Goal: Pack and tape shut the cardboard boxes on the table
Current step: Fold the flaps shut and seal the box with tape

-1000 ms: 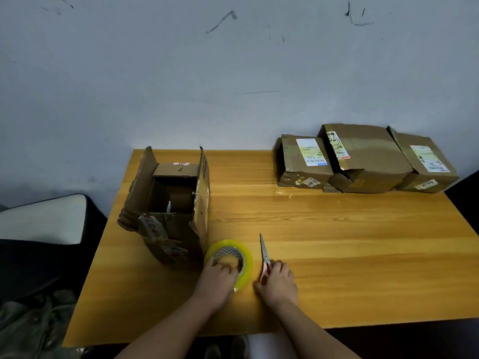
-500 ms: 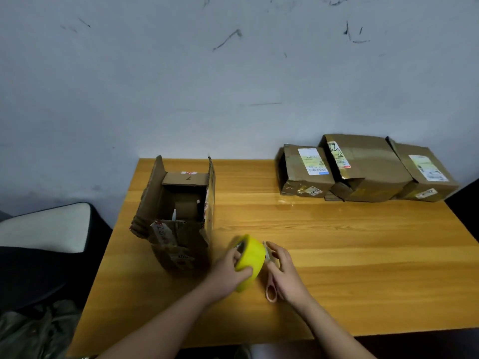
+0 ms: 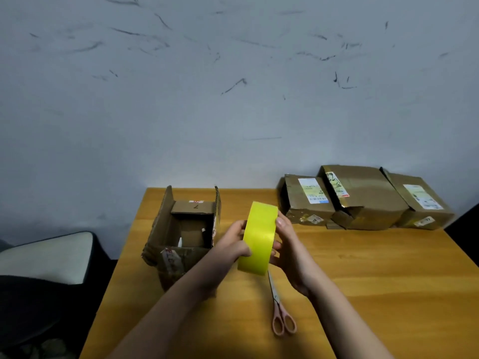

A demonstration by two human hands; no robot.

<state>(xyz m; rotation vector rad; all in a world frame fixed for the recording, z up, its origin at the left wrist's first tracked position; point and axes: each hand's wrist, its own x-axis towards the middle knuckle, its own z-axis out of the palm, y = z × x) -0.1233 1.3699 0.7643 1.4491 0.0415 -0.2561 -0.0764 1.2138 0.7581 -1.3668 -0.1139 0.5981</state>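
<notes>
Both hands, left (image 3: 234, 243) and right (image 3: 287, 251), are gripping the tape (image 3: 259, 238) mid-frame, fingers curled around it. Scissors (image 3: 281, 310) are lying below on the counter (image 3: 388, 294).

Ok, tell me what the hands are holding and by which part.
Both hands hold the yellow tape roll upright: left hand on its left side, right hand on its right side.

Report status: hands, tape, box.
Left hand and right hand both grip the tape roll, held on edge above the table. Box open, untaped. Scissors lie on table under the roll. Nothing in the way.
</notes>
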